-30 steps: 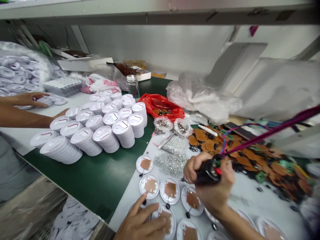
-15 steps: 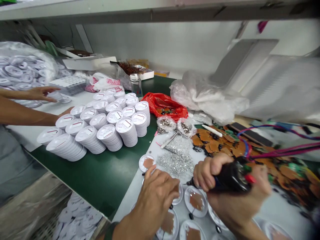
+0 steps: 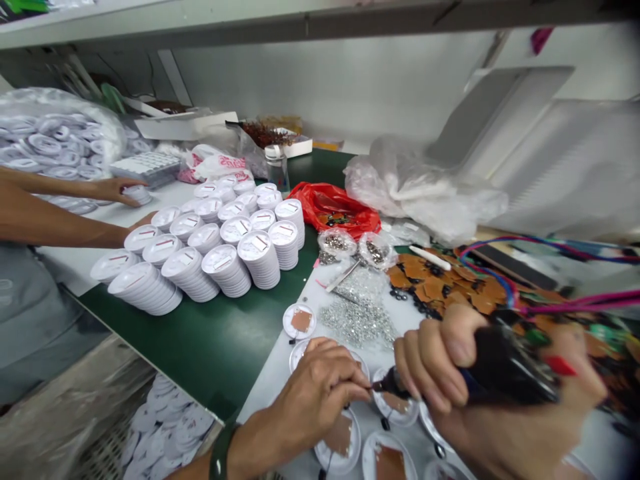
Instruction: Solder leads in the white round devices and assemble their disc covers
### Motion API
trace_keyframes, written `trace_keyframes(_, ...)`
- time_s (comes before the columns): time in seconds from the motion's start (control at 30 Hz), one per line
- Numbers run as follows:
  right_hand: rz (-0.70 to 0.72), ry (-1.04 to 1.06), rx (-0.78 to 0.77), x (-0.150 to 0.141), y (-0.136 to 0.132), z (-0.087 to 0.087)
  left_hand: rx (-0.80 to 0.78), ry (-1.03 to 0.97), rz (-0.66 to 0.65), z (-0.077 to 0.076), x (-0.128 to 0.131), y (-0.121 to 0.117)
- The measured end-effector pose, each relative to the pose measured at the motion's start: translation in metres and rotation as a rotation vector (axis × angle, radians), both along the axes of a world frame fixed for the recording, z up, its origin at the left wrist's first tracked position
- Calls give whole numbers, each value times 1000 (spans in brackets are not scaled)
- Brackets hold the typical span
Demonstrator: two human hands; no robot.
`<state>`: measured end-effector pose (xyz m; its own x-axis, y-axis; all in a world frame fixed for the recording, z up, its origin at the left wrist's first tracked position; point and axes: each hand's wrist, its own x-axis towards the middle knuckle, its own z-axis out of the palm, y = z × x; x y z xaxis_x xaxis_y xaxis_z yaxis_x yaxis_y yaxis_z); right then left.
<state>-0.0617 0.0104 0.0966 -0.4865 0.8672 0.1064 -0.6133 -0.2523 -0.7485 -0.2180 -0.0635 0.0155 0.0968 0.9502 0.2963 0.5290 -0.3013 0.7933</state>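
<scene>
Now the right hand (image 3: 520, 427) is gripping a black corded hand tool (image 3: 505, 367), its long axis running left and slightly near, its metal tip just beside the left hand's (image 3: 315, 393) narrowly pinched fingertips (image 3: 353, 377), above a white disc (image 3: 395, 415); whether those fingertips are holding anything, I cannot tell.

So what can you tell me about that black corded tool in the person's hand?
It is a black corded handheld tool, smooth like plastic, with a small red part and a green part near its rear and pink cords leading off rightward. The right hand grips it, tilted down, its narrow dark tip close to the left hand, above a white round dish.
</scene>
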Motion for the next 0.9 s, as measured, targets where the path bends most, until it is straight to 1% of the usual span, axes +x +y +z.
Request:
trace_keyframes(0.1,36,-1,1,-3,-5,-1,41,102,-7,-2,-6,-15)
trace_keyframes(0.17,76,-9,13,-8,-11,-7,117,226,7,-9,-10,-31)
trace_keyframes(0.23,137,-6,19,-15,-18,-16,249,337,33,-20,-12,-47)
trace_keyframes(0.3,201,-2,15,-22,-25,-29,413,435,88,-31,-13,-60)
trace_keyframes(0.33,217,-2,18,-25,-27,-36,462,486,96,-35,-13,-65)
trace_keyframes(0.37,225,-9,26,-27,-30,-42,490,537,88,-37,-13,-68)
trace_keyframes(0.47,227,-40,57,-30,-34,-60,485,659,20,-43,-11,-72)
trace_keyframes(0.53,239,-51,65,-31,-35,-67,521,652,58,-49,-9,-71)
trace_keyframes(0.6,237,-68,60,-31,-36,-71,549,618,107,-58,-7,-71)
trace_keyframes(0.67,218,-95,64,-31,-38,-70,558,595,122,-69,-4,-72)
trace_keyframes(0.73,192,-141,88,-31,-40,-68,555,580,121,-76,-3,-73)
trace_keyframes(0.8,188,-183,128,-33,-41,-65,551,553,122,-78,-3,-73)
trace_keyframes(0.9,233,-216,168,-36,-43,-64,527,494,104,-76,-4,-71)
